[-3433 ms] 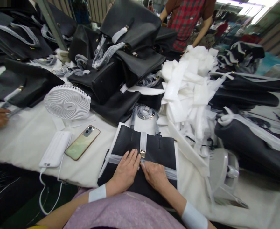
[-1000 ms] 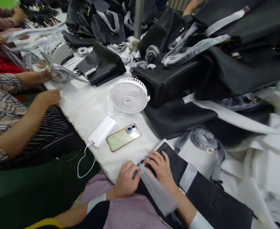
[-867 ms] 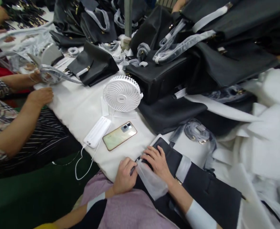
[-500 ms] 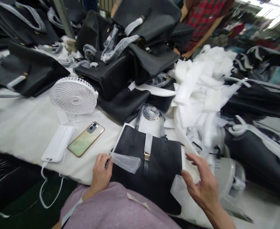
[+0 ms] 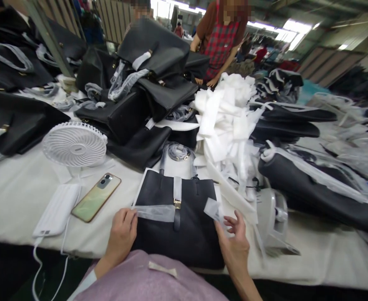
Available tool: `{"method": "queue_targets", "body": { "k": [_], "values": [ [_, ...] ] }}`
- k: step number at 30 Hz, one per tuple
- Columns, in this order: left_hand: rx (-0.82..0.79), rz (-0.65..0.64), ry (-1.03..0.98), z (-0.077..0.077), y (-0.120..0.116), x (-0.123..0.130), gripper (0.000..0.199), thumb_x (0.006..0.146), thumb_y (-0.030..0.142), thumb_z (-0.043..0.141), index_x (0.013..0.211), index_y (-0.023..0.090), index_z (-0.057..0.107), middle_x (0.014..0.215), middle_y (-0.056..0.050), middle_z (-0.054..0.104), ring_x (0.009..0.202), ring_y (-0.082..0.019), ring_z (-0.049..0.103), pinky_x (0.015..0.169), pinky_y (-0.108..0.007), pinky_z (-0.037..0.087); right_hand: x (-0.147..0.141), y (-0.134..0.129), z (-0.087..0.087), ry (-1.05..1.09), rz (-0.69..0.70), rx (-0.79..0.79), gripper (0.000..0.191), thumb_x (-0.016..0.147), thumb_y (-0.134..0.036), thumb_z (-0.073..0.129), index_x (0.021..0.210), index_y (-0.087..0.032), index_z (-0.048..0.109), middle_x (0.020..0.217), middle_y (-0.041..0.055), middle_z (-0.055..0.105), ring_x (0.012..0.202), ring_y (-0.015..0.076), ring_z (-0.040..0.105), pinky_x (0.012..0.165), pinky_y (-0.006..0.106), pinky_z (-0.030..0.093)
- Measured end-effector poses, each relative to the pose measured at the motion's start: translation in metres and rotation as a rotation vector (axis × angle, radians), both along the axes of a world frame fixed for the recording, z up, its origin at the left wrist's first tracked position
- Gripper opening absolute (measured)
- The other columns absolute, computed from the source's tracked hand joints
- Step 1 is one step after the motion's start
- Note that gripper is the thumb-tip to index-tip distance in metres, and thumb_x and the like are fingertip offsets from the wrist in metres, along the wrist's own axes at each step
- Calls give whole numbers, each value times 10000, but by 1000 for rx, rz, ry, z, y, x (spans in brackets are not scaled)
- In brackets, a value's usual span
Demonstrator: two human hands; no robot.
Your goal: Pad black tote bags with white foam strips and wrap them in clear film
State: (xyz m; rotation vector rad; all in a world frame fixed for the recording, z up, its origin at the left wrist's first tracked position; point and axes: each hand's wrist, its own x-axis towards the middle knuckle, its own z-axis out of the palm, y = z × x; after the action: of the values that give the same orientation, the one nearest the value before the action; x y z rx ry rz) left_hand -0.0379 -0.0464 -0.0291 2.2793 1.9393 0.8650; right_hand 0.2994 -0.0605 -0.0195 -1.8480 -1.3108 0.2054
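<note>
A black handbag (image 5: 159, 242) with a gold clasp (image 5: 177, 203) lies flat on the pale table before me. My left hand (image 5: 123, 230) is closed at the bag's left edge, pinching the end of a translucent strip (image 5: 155, 212) that stretches across the front toward the clasp. At the right edge, my right hand (image 5: 234, 242) has its fingers apart. Beside its thumb is a small translucent piece (image 5: 213, 208) over the bag's right side; whether the thumb touches it is unclear. A wrapped, coiled strap (image 5: 177, 152) rests behind the bag's top edge.
To the left are a white fan (image 5: 75, 146), a phone (image 5: 96, 198) and a white power bank (image 5: 57, 211) with a cable. Black bags (image 5: 159, 50) are piled behind, beside white foam strips (image 5: 218, 121). A tape dispenser (image 5: 270, 221) stands right. A person (image 5: 218, 46) is beyond.
The view has tilted up and shifted right. The left hand's strip now lies straighter across the bag. A small translucent piece now shows over the bag's upper right, near my right hand.
</note>
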Motion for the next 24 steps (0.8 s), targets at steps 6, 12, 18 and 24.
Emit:
{"method": "queue_targets", "body": {
  "k": [6, 12, 18, 24],
  "values": [
    [4, 3, 221, 10, 6, 2, 105, 957, 190, 452, 1019, 183, 537, 867, -52, 533, 833, -228, 528, 747, -376, 444, 4, 7, -1, -210, 191, 70, 197, 971, -304, 464, 999, -184, 617, 898, 89, 619, 815, 234, 594, 756, 382, 482],
    [-92, -72, 483, 39, 18, 4, 99, 944, 199, 458, 928, 197, 555, 805, -44, 555, 761, -238, 534, 702, -368, 425, -3, 15, 7, -600, 410, 59, 182, 981, -215, 427, 973, -152, 598, 783, 60, 567, 745, 219, 541, 697, 347, 431],
    [-258, -257, 597, 59, 29, 20, 141, 942, 151, 434, 917, 211, 559, 779, -26, 608, 702, -211, 598, 635, -317, 444, -20, 35, 16, -774, 607, 80, 290, 997, -213, 406, 742, -196, 543, 661, 15, 524, 576, 152, 494, 540, 297, 340],
    [-405, -331, 591, 56, 37, 38, 171, 886, 71, 470, 931, 196, 578, 765, -58, 649, 670, -234, 658, 555, -288, 458, -38, 45, 15, -785, 903, 52, 324, 960, -73, 292, 784, -192, 537, 647, 10, 539, 517, 149, 497, 483, 302, 316]
  ]
}}
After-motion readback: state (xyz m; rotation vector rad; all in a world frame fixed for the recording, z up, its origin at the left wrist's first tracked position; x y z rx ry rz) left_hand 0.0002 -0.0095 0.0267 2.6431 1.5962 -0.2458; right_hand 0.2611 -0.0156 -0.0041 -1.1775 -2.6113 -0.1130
